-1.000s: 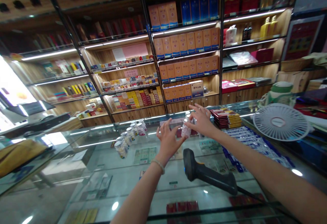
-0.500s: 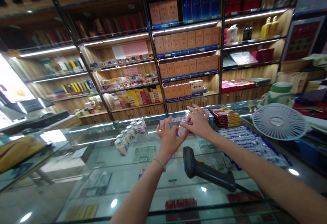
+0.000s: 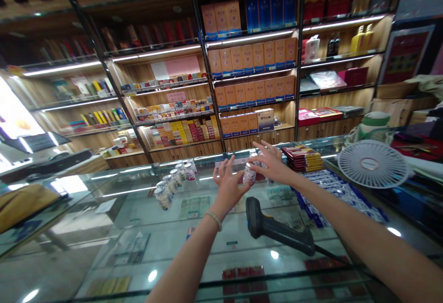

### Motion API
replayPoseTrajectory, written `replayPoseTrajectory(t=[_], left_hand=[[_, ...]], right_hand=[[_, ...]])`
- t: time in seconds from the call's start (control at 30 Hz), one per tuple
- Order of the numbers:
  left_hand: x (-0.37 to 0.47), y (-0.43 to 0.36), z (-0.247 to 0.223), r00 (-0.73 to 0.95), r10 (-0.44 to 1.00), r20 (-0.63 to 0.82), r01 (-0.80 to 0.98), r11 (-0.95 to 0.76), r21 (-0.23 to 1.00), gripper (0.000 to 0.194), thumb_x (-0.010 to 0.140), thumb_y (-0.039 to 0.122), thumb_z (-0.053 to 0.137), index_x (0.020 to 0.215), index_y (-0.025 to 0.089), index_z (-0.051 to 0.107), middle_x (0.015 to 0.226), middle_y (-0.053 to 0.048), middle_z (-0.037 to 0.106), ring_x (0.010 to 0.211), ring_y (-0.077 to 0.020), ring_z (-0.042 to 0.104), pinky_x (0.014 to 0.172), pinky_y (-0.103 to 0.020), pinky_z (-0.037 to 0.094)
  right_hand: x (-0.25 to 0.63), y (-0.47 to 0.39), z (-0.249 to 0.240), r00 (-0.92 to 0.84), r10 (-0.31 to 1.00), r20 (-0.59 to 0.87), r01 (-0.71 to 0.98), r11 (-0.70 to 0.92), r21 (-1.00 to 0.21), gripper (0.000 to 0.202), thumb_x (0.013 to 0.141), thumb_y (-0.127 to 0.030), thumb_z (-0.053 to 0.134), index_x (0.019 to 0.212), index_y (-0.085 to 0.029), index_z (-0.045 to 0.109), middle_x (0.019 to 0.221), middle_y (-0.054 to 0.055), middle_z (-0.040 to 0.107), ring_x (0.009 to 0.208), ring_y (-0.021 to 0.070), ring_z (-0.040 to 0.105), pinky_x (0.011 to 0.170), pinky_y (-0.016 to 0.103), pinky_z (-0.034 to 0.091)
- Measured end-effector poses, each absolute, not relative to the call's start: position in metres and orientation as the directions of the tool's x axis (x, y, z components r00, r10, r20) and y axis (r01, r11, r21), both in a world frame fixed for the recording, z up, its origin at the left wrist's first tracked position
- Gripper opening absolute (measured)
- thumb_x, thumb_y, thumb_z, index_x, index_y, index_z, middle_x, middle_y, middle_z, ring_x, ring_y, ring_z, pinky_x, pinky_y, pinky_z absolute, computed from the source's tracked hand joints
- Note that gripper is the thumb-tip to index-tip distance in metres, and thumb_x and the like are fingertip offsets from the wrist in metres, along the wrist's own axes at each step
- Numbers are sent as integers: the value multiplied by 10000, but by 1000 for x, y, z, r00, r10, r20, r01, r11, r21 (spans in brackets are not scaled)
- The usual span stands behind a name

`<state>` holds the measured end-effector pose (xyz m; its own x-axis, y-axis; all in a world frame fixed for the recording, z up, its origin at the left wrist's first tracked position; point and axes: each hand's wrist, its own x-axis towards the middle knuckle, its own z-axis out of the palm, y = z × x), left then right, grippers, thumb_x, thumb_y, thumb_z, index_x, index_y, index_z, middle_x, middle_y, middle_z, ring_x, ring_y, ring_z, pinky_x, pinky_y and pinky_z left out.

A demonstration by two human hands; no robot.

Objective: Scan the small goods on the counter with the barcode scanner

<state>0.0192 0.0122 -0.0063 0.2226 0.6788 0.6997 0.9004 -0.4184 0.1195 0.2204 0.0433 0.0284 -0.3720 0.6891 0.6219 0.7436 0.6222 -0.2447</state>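
Observation:
A small round jar with a white lid (image 3: pixel 249 175) stands on the glass counter between my hands. My left hand (image 3: pixel 228 187) has its thumb and a finger against the jar's lower left side, with the other fingers raised. From the right, my right hand (image 3: pixel 272 164) touches the jar near its lid with thumb and index finger, its other fingers spread. Partly hidden behind my right hand are more small jars. A row of several similar jars (image 3: pixel 170 184) is on the counter to the left.
A black handheld scanner (image 3: pixel 277 229) lies in front of my hands, its cable running right. To the right are stacked red and yellow packs (image 3: pixel 302 158), blue and white packets (image 3: pixel 341 197) and a white fan (image 3: pixel 374 163). Shelves of boxes (image 3: pixel 256 92) stand behind the glass counter.
The jar between my hands now looks upright, with its lid more visible. My hands have barely moved, and the view has shifted slightly.

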Motion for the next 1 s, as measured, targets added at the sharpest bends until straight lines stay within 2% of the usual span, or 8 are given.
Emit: replayPoseTrajectory(t=[0.13, 0.2, 0.4, 0.6, 0.7, 0.83, 0.9, 1.0], left_hand=[[19, 13, -5, 244, 689, 682, 899, -424, 107, 353, 814, 462, 729, 1156, 376, 719, 1602, -69, 360, 1466, -357, 279, 1149, -651, 175], [19, 13, -3, 225, 699, 679, 901, -415, 129, 433, 790, 488, 753, 1204, 370, 698, 1602, -91, 357, 1470, -356, 279, 1152, -644, 179], [23, 13, -1, 216, 708, 673, 892, -423, 159, 234, 737, 489, 806, 915, 339, 782, 1577, -49, 405, 1473, -352, 279, 1172, -632, 153], [27, 17, -3, 239, 709, 663, 897, -422, 129, 116, 757, 427, 803, 765, 316, 774, 1553, -21, 450, 1466, -349, 293, 1162, -644, 147], [27, 21, 1, 251, 706, 662, 898, -426, 113, 105, 763, 401, 800, 747, 302, 770, 1552, -23, 456, 1460, -354, 302, 1158, -649, 149], [29, 30, 9, 243, 710, 661, 903, -415, 113, 121, 804, 408, 754, 766, 294, 775, 1544, -20, 467, 1450, -365, 314, 1150, -669, 156], [32, 37, 10, 224, 717, 660, 908, -399, 125, 128, 816, 411, 739, 781, 295, 780, 1545, -29, 466, 1451, -365, 313, 1149, -670, 160], [39, 48, 6, 226, 723, 653, 912, -392, 118, 110, 809, 403, 746, 788, 302, 783, 1554, -33, 454, 1453, -355, 310, 1157, -661, 159]], right_hand=[[220, 40, 31, -343, 677, 652, 739, 622, -258, 337, 951, -540, 522, 1052, -314, 750, 1607, 41, 358, 1505, 316, 186, 1172, 609, 147], [221, 41, 31, -304, 676, 672, 753, 602, -265, 336, 942, -546, 533, 1005, -296, 749, 1595, 40, 378, 1504, 316, 186, 1172, 610, 138], [223, 45, 28, -215, 668, 712, 781, 556, -286, 371, 911, -582, 554, 884, -255, 727, 1568, 60, 423, 1484, 328, 235, 1145, 620, 170], [219, 44, 22, -201, 669, 716, 762, 566, -315, 419, 914, -611, 532, 855, -241, 719, 1550, 76, 448, 1469, 326, 269, 1147, 612, 171], [220, 45, 21, -227, 667, 710, 768, 570, -290, 421, 914, -621, 531, 913, -253, 736, 1576, 71, 411, 1478, 329, 249, 1156, 614, 154], [228, 49, 22, -225, 696, 682, 775, 552, -308, 513, 1027, -542, 286, 1075, -321, 748, 1627, 14, 319, 1512, 286, 176, 1178, 607, 116], [233, 54, 20, -210, 711, 672, 780, 536, -323, 573, 1047, -508, 176, 1188, -359, 711, 1641, -8, 283, 1522, 270, 148, 1187, 609, 105], [240, 60, 14, -216, 720, 659, 801, 517, -301, 564, 1045, -515, 139, 1319, -413, 621, 1649, -30, 256, 1529, 274, 115, 1192, 631, 90]])
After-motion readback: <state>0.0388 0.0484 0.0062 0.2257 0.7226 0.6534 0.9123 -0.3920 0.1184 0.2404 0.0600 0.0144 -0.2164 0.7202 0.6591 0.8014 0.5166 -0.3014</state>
